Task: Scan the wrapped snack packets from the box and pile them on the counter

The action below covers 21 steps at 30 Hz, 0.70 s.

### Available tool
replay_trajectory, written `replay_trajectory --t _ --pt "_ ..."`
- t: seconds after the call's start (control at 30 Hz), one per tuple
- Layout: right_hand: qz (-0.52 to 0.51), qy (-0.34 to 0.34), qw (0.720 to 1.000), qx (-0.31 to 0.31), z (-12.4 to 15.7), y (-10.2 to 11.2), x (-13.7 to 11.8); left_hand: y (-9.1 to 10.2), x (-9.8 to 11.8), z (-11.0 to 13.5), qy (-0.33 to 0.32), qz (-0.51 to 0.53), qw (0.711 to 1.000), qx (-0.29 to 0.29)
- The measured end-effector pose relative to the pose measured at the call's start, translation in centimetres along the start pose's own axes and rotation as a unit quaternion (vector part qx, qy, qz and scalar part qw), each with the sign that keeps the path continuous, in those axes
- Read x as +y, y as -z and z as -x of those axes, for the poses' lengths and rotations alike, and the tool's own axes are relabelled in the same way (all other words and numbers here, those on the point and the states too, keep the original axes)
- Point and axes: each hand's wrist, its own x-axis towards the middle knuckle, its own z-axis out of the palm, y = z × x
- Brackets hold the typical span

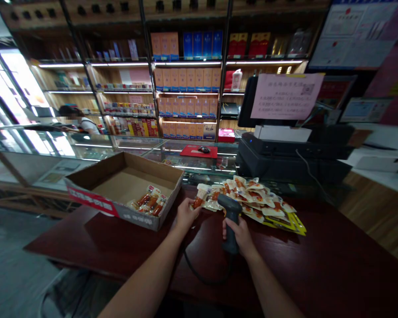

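Note:
My left hand (186, 216) is closed on a small snack packet (198, 202) with orange-brown contents, at the left end of a heap of similar packets (248, 194). In my right hand (241, 234) is a dark barcode scanner (230, 216), held upright by its handle with its head towards the heap. From the handle's foot a black cable (205, 282) loops over the table. Left of my hands stands an open cardboard box (119, 214) with several of the packets (149, 201) in its near right corner. Yellow-edged packets (283, 222) lie at the heap's right end.
The dark red table (119, 247) adjoins a glass counter (142, 143). A red mat with a mouse (204, 149) lies on the glass. A monitor (247, 101) with a pink notice stands right. Behind are shelves of boxes (185, 79); a person (86, 126) is far left.

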Motion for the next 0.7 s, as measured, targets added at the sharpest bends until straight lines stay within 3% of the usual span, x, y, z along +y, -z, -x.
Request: replay_trajectory --t 0.13,0.27,0.4,0.5,0.6,0.7 --pt "-0.019 -0.016 0.999 -0.04 -0.1 -1.7 -1.0 2.0 2.7 -0.8 -0.01 -0.004 0.999 0.043" --pt "-0.028 -0.005 0.995 -0.099 -0.8 -5.1 -3.0 6.7 4.7 -2.9 -0.007 -0.083 0.991 0.106" --pt "-0.015 -0.007 0.989 -0.148 -1.7 -9.1 -4.2 12.4 4.7 -4.9 0.028 -0.205 0.967 0.151" --pt "-0.012 -0.003 0.984 -0.175 -2.2 -11.7 -4.1 15.4 4.0 -5.5 0.052 -0.292 0.938 0.181" --pt "-0.01 -0.007 0.98 -0.2 -2.3 -13.2 -3.5 16.7 3.1 -5.5 0.032 -0.337 0.916 0.216" --pt "-0.016 -0.009 0.979 -0.202 -2.0 -13.6 -2.9 16.3 2.5 -5.5 -0.004 -0.322 0.919 0.227"
